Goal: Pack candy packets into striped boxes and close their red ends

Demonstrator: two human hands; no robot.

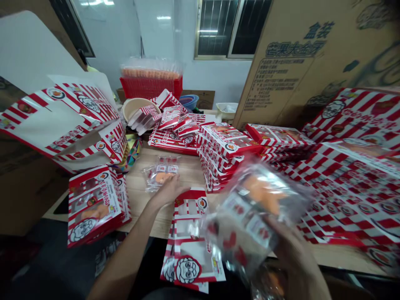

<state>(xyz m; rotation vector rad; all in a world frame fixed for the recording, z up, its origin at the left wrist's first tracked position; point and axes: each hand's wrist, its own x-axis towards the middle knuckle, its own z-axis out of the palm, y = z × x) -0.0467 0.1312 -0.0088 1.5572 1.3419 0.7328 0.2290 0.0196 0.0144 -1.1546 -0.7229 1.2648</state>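
Note:
My left hand (168, 192) reaches over the table with its thumb spread apart from the fingers, at the near edge of a clear plastic packet (162, 178) that holds an orange piece and small printed sachets. My right hand (286, 237) is closed on a clear packet (246, 221) of the same sort, blurred by motion and raised above the table's right side. Below it, another clear packet (270, 283) shows in part. Between my arms a flattish red-and-white striped box (190, 233) with cut-out windows lies at the table's near edge, overhanging it.
Stacked striped boxes (221, 146) stand behind, with more piles (353, 179) at the right. Filled boxes (95, 204) lean at the left under a large open carton (78, 125). A beige bowl (139, 109), a red crate (151, 86) and a tall cardboard carton (290, 83) are farther back.

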